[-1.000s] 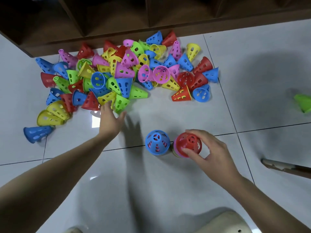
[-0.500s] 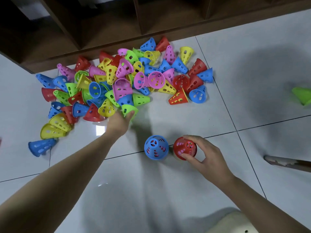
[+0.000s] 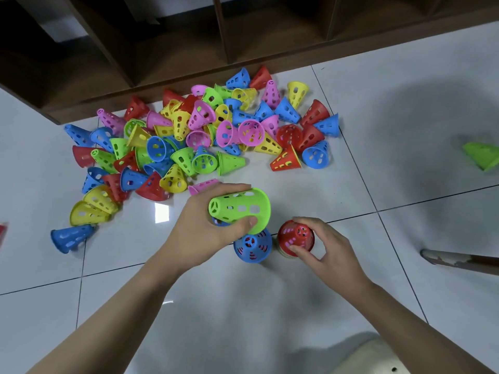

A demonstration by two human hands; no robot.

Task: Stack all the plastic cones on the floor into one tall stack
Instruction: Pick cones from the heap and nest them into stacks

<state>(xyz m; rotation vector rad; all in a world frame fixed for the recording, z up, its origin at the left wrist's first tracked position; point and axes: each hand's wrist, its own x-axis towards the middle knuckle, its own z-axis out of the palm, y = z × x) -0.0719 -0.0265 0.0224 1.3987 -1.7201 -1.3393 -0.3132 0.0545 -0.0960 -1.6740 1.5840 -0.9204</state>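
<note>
A pile of several perforated plastic cones (image 3: 205, 136) in red, blue, yellow, green and pink lies on the white tiled floor. My left hand (image 3: 199, 228) grips a green cone (image 3: 240, 207) on its side, just above and left of an upright blue-topped stack (image 3: 252, 245). My right hand (image 3: 326, 247) holds a red-topped stack (image 3: 295, 236) standing beside the blue one, fingers curled round its top. A lone green cone (image 3: 482, 155) lies far right.
A dark wooden shelf unit (image 3: 189, 36) runs along the back behind the pile. A worn wooden stick (image 3: 459, 261) lies on the floor at right. A pale rounded object (image 3: 370, 357) sits at the bottom edge. A blue cone (image 3: 71, 237) lies apart at left.
My left hand has taken a green cone from the pile's near edge and carried it back over the blue stack. My right hand has stayed on the red-topped stack.
</note>
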